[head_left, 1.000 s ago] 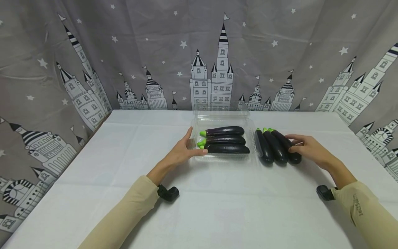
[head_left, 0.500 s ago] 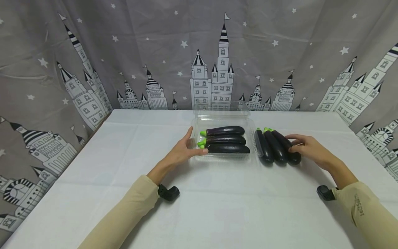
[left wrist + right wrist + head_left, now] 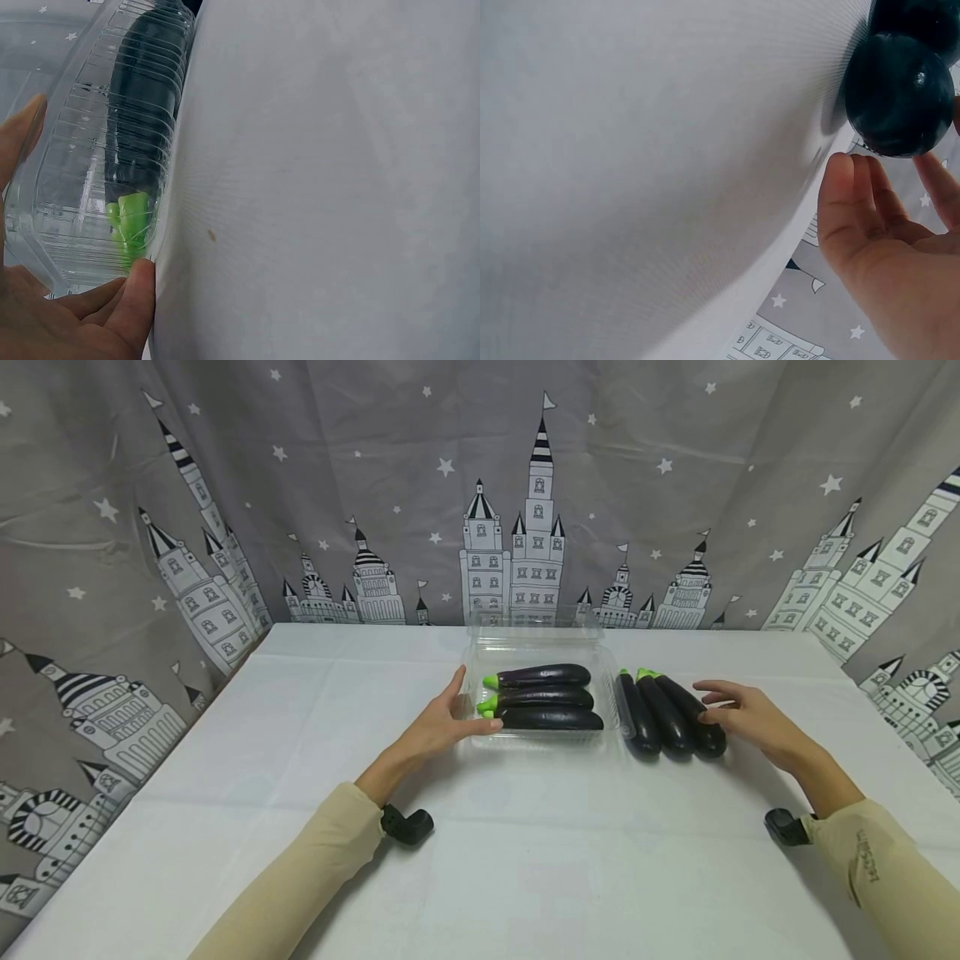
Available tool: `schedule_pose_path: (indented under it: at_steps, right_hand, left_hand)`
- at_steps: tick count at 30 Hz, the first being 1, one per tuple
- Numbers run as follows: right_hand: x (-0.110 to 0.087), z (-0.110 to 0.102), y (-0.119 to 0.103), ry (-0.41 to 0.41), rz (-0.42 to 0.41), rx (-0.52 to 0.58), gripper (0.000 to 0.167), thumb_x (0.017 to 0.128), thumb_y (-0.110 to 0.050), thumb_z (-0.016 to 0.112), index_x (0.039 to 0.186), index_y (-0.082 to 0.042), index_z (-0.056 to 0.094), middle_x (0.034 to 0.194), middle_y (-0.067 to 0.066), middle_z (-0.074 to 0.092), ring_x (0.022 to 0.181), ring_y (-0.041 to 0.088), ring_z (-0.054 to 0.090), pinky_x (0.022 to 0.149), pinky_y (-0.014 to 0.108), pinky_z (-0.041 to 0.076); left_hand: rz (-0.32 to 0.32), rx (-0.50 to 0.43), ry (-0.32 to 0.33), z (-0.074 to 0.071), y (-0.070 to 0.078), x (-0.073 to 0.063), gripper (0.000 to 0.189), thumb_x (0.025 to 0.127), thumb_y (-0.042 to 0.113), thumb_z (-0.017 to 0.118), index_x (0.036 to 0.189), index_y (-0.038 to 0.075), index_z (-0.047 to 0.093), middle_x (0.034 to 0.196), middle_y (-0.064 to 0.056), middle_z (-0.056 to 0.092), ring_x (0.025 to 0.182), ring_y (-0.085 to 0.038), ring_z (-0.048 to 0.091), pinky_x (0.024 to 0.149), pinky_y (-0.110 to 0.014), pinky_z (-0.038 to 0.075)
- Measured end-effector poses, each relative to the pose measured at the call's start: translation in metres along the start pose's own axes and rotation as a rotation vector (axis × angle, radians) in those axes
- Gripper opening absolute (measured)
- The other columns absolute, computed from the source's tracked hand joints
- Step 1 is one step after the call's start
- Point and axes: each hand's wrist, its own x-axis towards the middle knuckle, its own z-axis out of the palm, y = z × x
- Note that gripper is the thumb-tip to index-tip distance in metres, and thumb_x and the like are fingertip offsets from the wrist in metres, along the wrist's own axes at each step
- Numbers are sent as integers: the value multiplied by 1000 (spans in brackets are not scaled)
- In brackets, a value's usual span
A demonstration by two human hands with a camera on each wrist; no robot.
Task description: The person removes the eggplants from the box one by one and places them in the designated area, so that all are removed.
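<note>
A clear plastic container [image 3: 546,739] with three dark eggplants [image 3: 543,697] inside sits at the middle of the table. My left hand [image 3: 441,720] holds its near left corner, thumb over the rim; in the left wrist view, fingertips [image 3: 139,289] meet the lower wall by a green stem. Three more eggplants [image 3: 667,714] lie side by side to the container's right, green ends pointing away. Beside the rightmost eggplant [image 3: 900,94] is my right hand [image 3: 746,720], fingers spread loosely and thumb tip at its skin. That hand's fingertips are just below the eggplant's rounded end in the right wrist view.
The container's hinged lid [image 3: 534,625] stands raised at the back, near the table's far edge. A white cloth covers the table [image 3: 517,852]. Behind it hangs a grey curtain [image 3: 375,460] printed with castles and stars.
My right hand's fingers have lifted and straightened slightly, drawing a little to the right off the rightmost eggplant. That eggplant lies slightly closer to its neighbour than a second ago. The left hand stays put.
</note>
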Motion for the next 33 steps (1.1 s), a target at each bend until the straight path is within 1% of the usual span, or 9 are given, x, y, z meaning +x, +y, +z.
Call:
schedule_pose_path:
  at_steps: [3,7,9,15,18,22,28,33]
  right_hand:
    - [0,1,-1,10,-11,11,59,98,-12,53,149,8,31,142,37,38,123,47,46,95,52,43]
    - [-1,1,-2,34,-29,20,58,98,-12,53,148,8,33,142,36,40,122,43,48,96,46,43]
    - [-1,1,-3,43,-35,26,57,98,-12,52,148,8,34,142,35,40,122,43,48,97,46,43]
    - [-4,1,-5,73,-26,74,55,101,-14,50,149,8,32,144,36,36,124,48,45,103,59,36]
    - [-5,0,-8,105,-17,84,56,101,-16,50,148,8,33,145,36,35,124,48,45,102,60,36]
    - [-7,-1,-14,151,-18,66,55,101,-18,52,147,6,37,144,35,37,123,47,45,100,61,36]
    - [-11,-1,-27,211,-80,-11,51,99,-19,56,143,4,45,143,31,40,128,48,38,95,63,35]
    - [-12,4,-36,208,-133,26,48,99,-15,57,141,5,47,144,28,42,128,45,39,95,60,36]
  left_hand:
    - [1,-1,0,0,0,0,115,81,46,79,160,28,-2,161,-18,18,148,-36,12,114,-59,19]
    - [0,-1,4,0,-1,0,115,81,46,79,160,28,-2,161,-18,18,147,-37,13,114,-59,19]
    - [1,-8,4,0,-1,0,115,81,45,79,160,28,-2,161,-18,19,147,-36,13,114,-59,20]
    - [11,-27,1,1,-1,0,115,81,43,80,160,27,-2,160,-18,21,147,-36,15,113,-59,21]
    - [10,-22,0,1,-1,0,115,81,43,80,160,27,-2,160,-19,20,147,-36,14,114,-59,20]
    - [4,-18,-3,1,0,1,116,80,44,80,160,27,-2,161,-18,19,147,-36,14,114,-58,20]
    - [5,-24,3,0,-1,1,115,81,42,80,160,25,-2,160,-20,19,147,-36,14,114,-58,20]
    - [11,-16,1,1,1,0,115,80,42,80,160,25,-1,160,-20,20,147,-35,15,114,-57,20]
